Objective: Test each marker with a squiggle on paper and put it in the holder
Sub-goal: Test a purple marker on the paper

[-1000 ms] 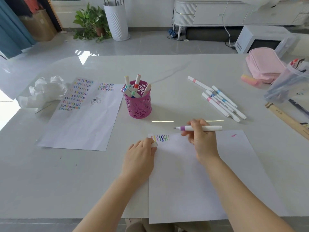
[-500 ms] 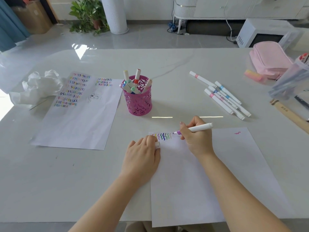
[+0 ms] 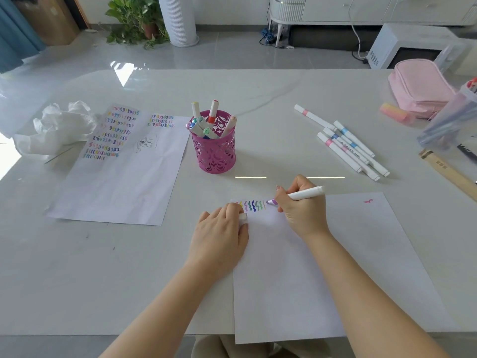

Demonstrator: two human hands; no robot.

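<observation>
The right hand [image 3: 300,209] is closed in a writing grip round a white-barrelled marker with a purple band and purple tip [image 3: 305,194], pinching it near the tip end; the barrel slants up towards 2 o'clock and the tip touches, or all but touches, the white sheet of paper [image 3: 322,267] lying at the table's near edge. The left hand [image 3: 222,235] lies palm-down at the sheet's upper left corner with its fingers curled over a small white marker cap [image 3: 243,217], of which only one end shows.

At 11 o'clock from the writing hand stands a pink perforated metal pen holder [image 3: 213,151], upright, with several white markers in it, caps up. At 1 o'clock, well apart from the sheet, a cluster of white markers with pink and blue bands [image 3: 346,148] lies flat on the pale glossy table [image 3: 271,99]. To the far left lies a second white sheet covered in rows of coloured squiggles and a small sketch [image 3: 121,166], with crumpled white tissue [image 3: 56,127] beside it at 10 o'clock. At the right edge are a pink pencil case [image 3: 419,86], a clear plastic pouch [image 3: 449,122] and a wooden ruler [image 3: 449,173]. Nothing lies between the hand and the holder.

Both forearms reach in from the near edge, the right wrist resting on the paper. Just left of the tip runs a short row of wavy squiggles [image 3: 251,205] in yellow, purple, blue and green; a lone pink squiggle [image 3: 367,201] sits at the sheet's upper right corner.
</observation>
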